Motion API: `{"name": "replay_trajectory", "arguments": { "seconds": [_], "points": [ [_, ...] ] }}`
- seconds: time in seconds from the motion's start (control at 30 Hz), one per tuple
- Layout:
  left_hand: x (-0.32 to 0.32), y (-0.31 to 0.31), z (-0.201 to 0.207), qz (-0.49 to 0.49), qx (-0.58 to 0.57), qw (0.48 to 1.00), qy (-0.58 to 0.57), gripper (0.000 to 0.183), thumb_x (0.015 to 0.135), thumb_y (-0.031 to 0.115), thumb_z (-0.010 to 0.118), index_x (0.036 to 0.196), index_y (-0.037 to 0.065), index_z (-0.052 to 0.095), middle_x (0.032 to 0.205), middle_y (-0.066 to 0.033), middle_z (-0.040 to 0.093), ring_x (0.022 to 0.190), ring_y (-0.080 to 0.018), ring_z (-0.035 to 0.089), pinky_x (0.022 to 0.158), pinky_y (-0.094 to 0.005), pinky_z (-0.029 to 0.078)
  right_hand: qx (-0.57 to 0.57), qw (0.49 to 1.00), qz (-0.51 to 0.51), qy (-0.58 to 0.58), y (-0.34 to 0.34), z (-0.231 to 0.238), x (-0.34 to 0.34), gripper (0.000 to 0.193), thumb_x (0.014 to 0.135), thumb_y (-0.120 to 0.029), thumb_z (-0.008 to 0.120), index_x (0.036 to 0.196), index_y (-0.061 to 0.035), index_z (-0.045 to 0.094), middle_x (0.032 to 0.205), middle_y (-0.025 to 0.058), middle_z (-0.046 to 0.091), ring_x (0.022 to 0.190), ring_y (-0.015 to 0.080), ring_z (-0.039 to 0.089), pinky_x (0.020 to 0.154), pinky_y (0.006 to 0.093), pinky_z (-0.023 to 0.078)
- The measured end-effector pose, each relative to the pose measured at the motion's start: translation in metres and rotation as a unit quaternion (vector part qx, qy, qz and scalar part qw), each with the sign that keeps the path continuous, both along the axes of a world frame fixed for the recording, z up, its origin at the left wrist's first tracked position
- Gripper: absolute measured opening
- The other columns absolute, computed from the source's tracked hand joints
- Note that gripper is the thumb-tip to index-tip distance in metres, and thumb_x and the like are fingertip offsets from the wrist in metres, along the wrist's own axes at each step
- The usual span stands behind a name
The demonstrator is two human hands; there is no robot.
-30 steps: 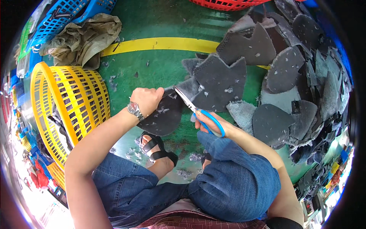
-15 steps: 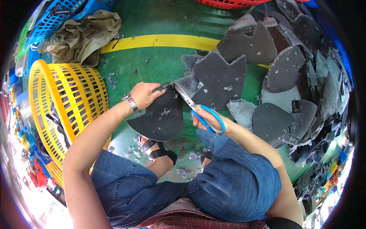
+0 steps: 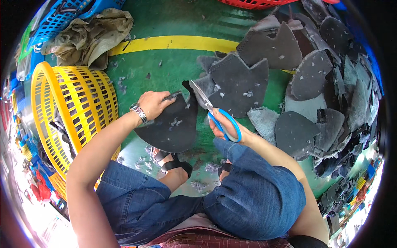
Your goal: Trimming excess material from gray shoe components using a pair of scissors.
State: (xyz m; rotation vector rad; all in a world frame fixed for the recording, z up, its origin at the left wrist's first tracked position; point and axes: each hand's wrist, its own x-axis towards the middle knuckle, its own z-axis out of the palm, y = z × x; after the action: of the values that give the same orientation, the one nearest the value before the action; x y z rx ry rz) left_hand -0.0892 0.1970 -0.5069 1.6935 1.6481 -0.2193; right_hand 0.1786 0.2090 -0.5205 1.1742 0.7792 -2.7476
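Pinched at its upper edge, a dark grey fabric piece with a curved lower rim hangs from my closed left hand. Bits of pale fluff cling to its face. My right hand is closed round the blue handles of a pair of scissors, their metal blades pointing up and left. The blade tips are beside a narrow dark flap at the piece's upper right; whether they touch it I cannot tell. Farther right, a larger notched grey piece lies on the floor.
A yellow slatted basket lies tipped at my left, dark scraps inside. Behind it are a crumpled tan sack and blue baskets. Cut grey pieces heap up on the right. A red basket shows at the far edge. Fluff dots the green floor.
The scissors have drawn slightly back from the piece, toward me. The narrow flap at its upper right now stands apart from the edge by my left hand, which has shifted slightly left.
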Motion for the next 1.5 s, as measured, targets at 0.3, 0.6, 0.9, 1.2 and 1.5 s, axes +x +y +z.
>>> {"name": "replay_trajectory", "arguments": {
  "seconds": [0.3, 0.6, 0.9, 1.2, 1.5],
  "points": [
    [0.029, 0.012, -0.008, -0.141, 0.139, 0.96, -0.198, 0.031, 0.073, 0.032, 0.062, 0.083, 0.002, 0.062, 0.107, -0.0142, 0.052, 0.101, -0.03, 0.048, 0.08, -0.0367, 0.042, 0.111, 0.981, 0.069, -0.144, 0.003, -0.014, 0.042, 0.056, 0.085, -0.056, 0.035, 0.082, -0.0026, 0.052, 0.06, 0.0033, 0.048, 0.057, 0.0136, 0.046, 0.054, 0.0236, 0.036],
    [0.059, 0.055, -0.02, -0.083, 0.023, 0.994, -0.071, 0.021, 0.071, 0.023, 0.062, 0.077, 0.002, 0.063, 0.093, -0.0118, 0.055, 0.087, -0.0282, 0.055, 0.076, -0.0366, 0.046, 0.693, 0.654, 0.034, -0.3, 0.082, 0.001, 0.043, 0.044, 0.068, -0.017, 0.068, 0.104, -0.0066, 0.044, 0.094, 0.0155, 0.058, 0.084, 0.0307, 0.058, 0.067, 0.0391, 0.046],
    [0.035, 0.037, 0.045, -0.42, 0.319, 0.849, 0.043, 0.009, 0.064, 0.011, 0.054, 0.067, 0.003, 0.056, 0.079, -0.0079, 0.051, 0.073, -0.0192, 0.051, 0.061, -0.0292, 0.042, 0.675, 0.664, 0.283, -0.153, 0.182, 0.027, 0.024, 0.046, 0.068, -0.022, 0.064, 0.109, -0.0099, 0.045, 0.087, 0.0166, 0.059, 0.084, 0.0343, 0.056, 0.069, 0.0411, 0.045],
    [0.077, 0.032, 0.093, -0.461, 0.327, 0.809, 0.16, 0.022, 0.06, 0.02, 0.052, 0.066, 0.001, 0.061, 0.071, -0.0069, 0.049, 0.067, -0.0193, 0.047, 0.056, -0.0299, 0.037, 0.648, 0.696, 0.155, -0.27, 0.161, 0.115, 0.061, 0.04, 0.068, -0.01, 0.066, 0.103, -0.0047, 0.049, 0.075, 0.0129, 0.057, 0.067, 0.0209, 0.054, 0.067, 0.0318, 0.043],
    [0.033, 0.024, 0.057, -0.541, 0.22, 0.775, 0.24, 0.014, 0.063, 0.021, 0.054, 0.059, 0.009, 0.061, 0.07, -0.0023, 0.049, 0.071, -0.0183, 0.048, 0.057, -0.029, 0.035, 0.603, 0.741, 0.117, -0.27, 0.148, 0.124, 0.095, 0.032, 0.068, -0.012, 0.065, 0.095, -0.0039, 0.05, 0.067, 0.0097, 0.048, 0.059, 0.0153, 0.044, 0.06, 0.0285, 0.041]
  ]
}}
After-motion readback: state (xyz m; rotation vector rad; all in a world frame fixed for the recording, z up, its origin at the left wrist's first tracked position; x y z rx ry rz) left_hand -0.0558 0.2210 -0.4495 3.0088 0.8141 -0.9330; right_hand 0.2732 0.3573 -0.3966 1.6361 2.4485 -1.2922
